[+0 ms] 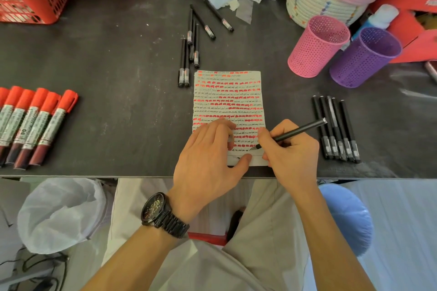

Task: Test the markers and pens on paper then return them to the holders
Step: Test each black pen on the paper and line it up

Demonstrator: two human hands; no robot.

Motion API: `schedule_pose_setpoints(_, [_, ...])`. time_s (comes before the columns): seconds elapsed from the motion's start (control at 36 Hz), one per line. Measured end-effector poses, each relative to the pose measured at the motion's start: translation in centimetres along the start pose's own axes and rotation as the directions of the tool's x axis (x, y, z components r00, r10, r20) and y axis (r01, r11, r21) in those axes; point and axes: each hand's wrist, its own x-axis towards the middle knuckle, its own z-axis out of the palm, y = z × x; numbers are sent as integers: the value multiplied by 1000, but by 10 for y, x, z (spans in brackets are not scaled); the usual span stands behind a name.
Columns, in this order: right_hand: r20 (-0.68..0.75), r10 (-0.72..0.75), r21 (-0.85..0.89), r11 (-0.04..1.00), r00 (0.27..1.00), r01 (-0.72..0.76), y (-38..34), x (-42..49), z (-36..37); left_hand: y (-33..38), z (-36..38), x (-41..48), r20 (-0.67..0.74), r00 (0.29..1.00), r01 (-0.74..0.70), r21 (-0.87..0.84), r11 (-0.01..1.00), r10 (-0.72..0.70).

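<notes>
- Two hands work at the near edge of the table (118,54). The left hand (208,151) lies flat, fingers relaxed, pressing the paper (228,101). The right hand (289,151) grips a black pen (298,131), tip on the sheet's bottom.
- A row of pens (335,130) lies just right of the paper, and red markers (35,123) lie far left.
- Beyond are loose pens (192,47), a pink holder (316,47) and a purple holder (364,59).

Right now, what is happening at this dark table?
A person is testing a slim black pen: the right hand grips it, tip on the paper sheet, nearly full of red and black marks, and the left hand presses the sheet down. The pink perforated holder and the purple one show no pens inside.
</notes>
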Motion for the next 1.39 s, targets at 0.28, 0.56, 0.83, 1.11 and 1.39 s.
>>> schedule_pose_setpoints(0.28, [11,7,-2,1000,1000,-7,-2,0,-1,-1,1,0,2,1000,-7,12,1000,7])
schedule_pose_setpoints(0.56, [7,4,0,1000,1000,-4,-1,0,-1,0,1,-1,-18,1000,-20,6,1000,20])
schedule_pose_setpoints(0.83, [6,1,-16,1000,1000,-1,-3,0,-2,-1,1,-2,-29,999,-24,1,1000,24])
schedule_pose_setpoints(1.11, [8,2,-29,1000,1000,-2,-2,1,-2,-1,1,-2,-10,1000,-11,11,1000,11])
schedule_pose_setpoints(1.39, [-79,55,92,995,995,-48,-5,4,-3,-2,0,-1,11,1000,-17,9,1000,17])
